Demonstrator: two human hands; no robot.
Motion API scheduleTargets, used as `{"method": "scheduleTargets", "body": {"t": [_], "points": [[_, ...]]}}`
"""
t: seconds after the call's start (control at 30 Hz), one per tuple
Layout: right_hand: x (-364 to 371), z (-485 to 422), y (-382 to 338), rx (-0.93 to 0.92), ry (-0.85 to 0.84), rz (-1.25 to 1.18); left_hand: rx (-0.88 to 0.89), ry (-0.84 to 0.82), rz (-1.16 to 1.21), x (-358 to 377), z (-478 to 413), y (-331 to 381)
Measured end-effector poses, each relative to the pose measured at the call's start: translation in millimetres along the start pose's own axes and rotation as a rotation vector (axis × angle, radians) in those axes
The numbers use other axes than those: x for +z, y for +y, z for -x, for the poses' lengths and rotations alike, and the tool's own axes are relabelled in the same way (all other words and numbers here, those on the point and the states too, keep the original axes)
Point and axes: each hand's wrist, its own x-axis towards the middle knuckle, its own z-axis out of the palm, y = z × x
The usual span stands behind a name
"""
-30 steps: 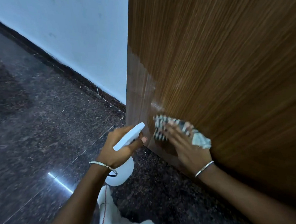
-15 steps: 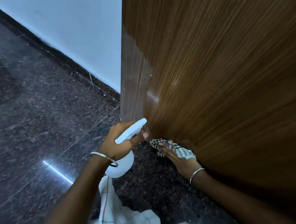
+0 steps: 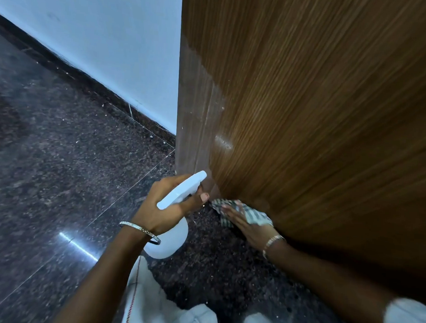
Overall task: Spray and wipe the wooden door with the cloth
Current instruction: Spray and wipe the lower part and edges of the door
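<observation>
Down at the foot of the wooden door (image 3: 320,117), seen from my head camera, my right hand (image 3: 247,223) lay with fingers spread flat on the checked cloth (image 3: 254,215), pressing it against the door's bottom edge where it meets the floor (image 3: 58,165). My left hand (image 3: 164,208) was wrapped around the white spray bottle (image 3: 178,196), nozzle toward the door. Wiping well there, I judged, meant firm, even pressure following the grain.

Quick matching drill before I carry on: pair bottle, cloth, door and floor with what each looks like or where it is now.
Things:
1. spray bottle
2. cloth
3. wooden door
4. floor

States:
A. dark speckled, glossy
B. checked, under the right hand at the door's bottom edge
C. white, held in the left hand
D. brown, vertical grain

Pairs: 1-C, 2-B, 3-D, 4-A
</observation>
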Motion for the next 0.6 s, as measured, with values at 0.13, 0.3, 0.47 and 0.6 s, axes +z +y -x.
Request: {"method": "scheduleTargets", "body": {"t": [0.13,0.3,0.47,0.6], "points": [[-38,-71,-25,-0.089,-0.008,-0.006,-0.026,0.001,0.022,-9,3,-7],[-16,-45,-9,-0.146,-0.064,0.040,-0.025,0.019,0.005,-7,1,-4],[67,44,19,-0.159,-0.223,-0.065,-0.006,0.008,0.012,-6,1,3],[51,58,20,-0.159,-0.180,0.057,-0.001,-0.002,0.021,-8,1,2]]}}
